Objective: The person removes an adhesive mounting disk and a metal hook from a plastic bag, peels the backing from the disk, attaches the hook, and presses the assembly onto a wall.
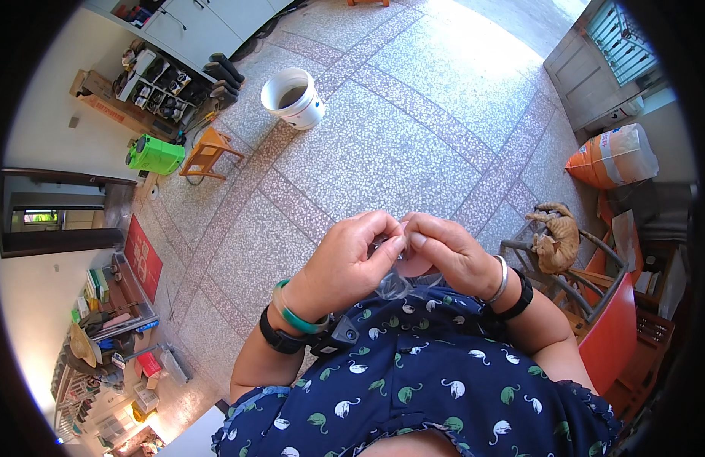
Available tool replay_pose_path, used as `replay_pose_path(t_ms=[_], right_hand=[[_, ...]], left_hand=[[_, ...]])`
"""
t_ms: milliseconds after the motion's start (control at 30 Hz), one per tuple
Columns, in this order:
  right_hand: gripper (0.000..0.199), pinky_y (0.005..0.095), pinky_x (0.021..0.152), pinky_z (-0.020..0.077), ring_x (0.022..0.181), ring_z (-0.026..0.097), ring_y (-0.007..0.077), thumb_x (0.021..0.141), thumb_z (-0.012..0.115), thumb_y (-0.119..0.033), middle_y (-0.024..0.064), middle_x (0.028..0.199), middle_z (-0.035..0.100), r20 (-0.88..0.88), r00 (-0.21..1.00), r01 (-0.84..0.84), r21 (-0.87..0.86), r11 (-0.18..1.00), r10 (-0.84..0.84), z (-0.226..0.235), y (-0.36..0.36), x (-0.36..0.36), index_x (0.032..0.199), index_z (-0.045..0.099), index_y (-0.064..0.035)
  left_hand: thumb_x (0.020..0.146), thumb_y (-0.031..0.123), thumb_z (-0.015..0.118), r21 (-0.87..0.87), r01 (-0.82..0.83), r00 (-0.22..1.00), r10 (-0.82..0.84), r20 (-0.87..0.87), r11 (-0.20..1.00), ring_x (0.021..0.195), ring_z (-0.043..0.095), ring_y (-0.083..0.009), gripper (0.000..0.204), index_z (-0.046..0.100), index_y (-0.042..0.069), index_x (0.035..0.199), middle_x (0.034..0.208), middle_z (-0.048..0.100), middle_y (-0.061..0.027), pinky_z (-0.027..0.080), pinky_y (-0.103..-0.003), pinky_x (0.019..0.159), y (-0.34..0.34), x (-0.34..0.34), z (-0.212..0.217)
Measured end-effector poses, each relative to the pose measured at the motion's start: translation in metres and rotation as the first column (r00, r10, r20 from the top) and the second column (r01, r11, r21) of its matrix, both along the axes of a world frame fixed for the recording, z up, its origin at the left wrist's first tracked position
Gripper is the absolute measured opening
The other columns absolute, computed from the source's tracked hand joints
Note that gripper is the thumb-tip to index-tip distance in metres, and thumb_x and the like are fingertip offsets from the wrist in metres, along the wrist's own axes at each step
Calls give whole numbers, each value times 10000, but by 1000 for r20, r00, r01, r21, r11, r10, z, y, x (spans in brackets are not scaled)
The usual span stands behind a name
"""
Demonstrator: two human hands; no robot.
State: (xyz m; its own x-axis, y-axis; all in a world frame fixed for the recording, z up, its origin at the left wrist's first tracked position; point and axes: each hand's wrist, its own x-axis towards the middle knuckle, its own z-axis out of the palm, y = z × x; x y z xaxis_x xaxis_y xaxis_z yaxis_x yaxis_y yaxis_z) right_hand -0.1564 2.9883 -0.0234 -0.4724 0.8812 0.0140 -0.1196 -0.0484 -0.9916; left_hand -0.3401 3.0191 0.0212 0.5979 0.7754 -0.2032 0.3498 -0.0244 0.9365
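Two hands meet at near centre, just beyond dress (pixel 436 362). Right hand (pixel 460 257): thumb and finger appear clamped on pink disc (pixel 416 264), which sits between hands. Left hand (pixel 346 259): fingertips bunched just left of disc; contact hidden, cannot tell hold. Clear plastic (pixel 393 286) on disc's near side. Judged good practice: short pinch, steady wrists, light force, plastic kept clear of thumbs.

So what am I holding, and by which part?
Left hand and right hand pinch a pink piece, apparently by its upper edge; any grip on clear plastic is hidden.
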Motion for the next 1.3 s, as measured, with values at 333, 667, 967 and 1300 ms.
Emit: replay_pose_path(t_ms=[333,667,967,1300], right_hand=[[185,258,677,435,710,510,123,939,386,-117,58,777,534,0,1000,-6,42,999,6,-2,-1,-1,874,517,-5],[163,258,667,438,698,519,121,933,410,-102,56,761,541,58,998,5,43,999,-7,2,-3,-3,859,516,-4],[156,259,661,440,692,524,132,937,414,-104,62,755,542,19,1000,-12,10,1000,12,2,-3,-5,855,507,-8],[149,271,680,440,705,525,152,936,411,-98,79,775,540,26,1000,13,53,999,-14,2,0,-12,872,507,-3]], left_hand=[[884,117,528,-42,-1,1000,-1,-27,999,620,430,-15,110,550,16,848,706,516,32,363,-182,528,-1,-1,2],[880,119,532,-75,-6,1000,6,1,997,664,442,-29,113,550,11,854,722,519,22,381,-191,570,-2,-3,4],[870,118,541,-69,7,1000,-6,13,998,654,444,-26,104,549,17,845,719,517,25,378,-189,560,0,-5,3],[861,105,562,-46,24,1000,-24,-12,999,649,456,-20,88,548,18,856,725,531,28,379,-178,551,5,-12,2]])
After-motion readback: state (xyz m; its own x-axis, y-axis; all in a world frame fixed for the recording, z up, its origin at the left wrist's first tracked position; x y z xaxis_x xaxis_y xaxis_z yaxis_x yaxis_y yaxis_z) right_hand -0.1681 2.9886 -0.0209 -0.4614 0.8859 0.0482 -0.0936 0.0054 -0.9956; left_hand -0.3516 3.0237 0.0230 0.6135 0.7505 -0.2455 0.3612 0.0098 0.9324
